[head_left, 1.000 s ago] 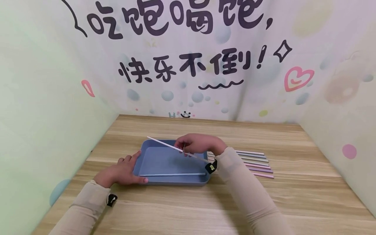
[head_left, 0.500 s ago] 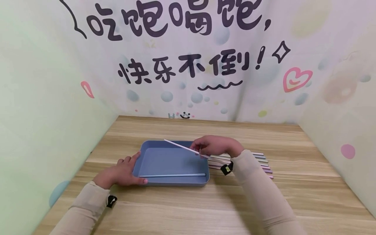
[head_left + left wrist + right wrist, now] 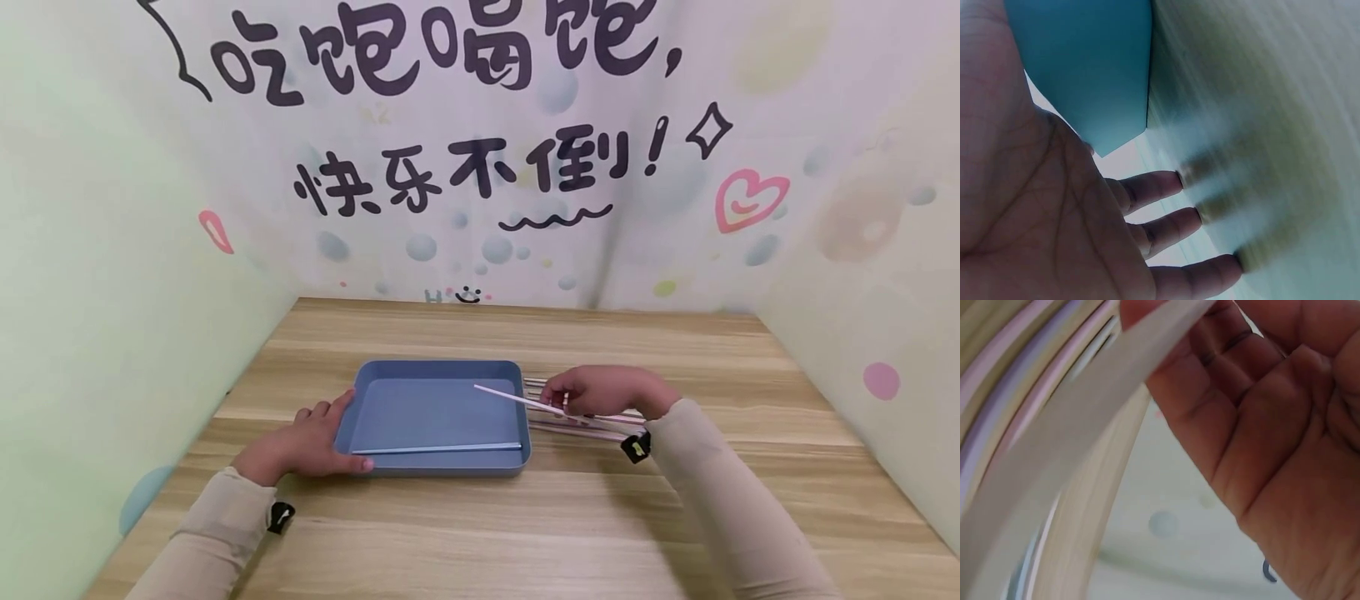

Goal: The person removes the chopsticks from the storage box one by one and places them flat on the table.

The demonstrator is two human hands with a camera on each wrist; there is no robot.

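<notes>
My left hand (image 3: 296,442) rests against the left end of a blue tray (image 3: 427,412), its thumb over the near-left corner. In the left wrist view its fingers (image 3: 1175,228) stretch out beside the tray wall, tips at the tabletop. One light-blue chopstick (image 3: 438,448) lies inside along the near wall. To the right of the tray, my right hand (image 3: 607,390) pinches a pale chopstick (image 3: 501,393), which slants with its far end over the tray's right part. Beneath that hand lies a row of coloured chopsticks (image 3: 577,431), partly hidden by it.
The wood-grain table (image 3: 450,533) meets a printed back wall (image 3: 420,225) and pale side walls. In the right wrist view, pink and purple chopsticks (image 3: 1019,381) lie side by side close below the held one.
My right hand has moved right, with the pale chopstick in its fingers, from above the tray to over the row. My left hand stays at the tray's left end.
</notes>
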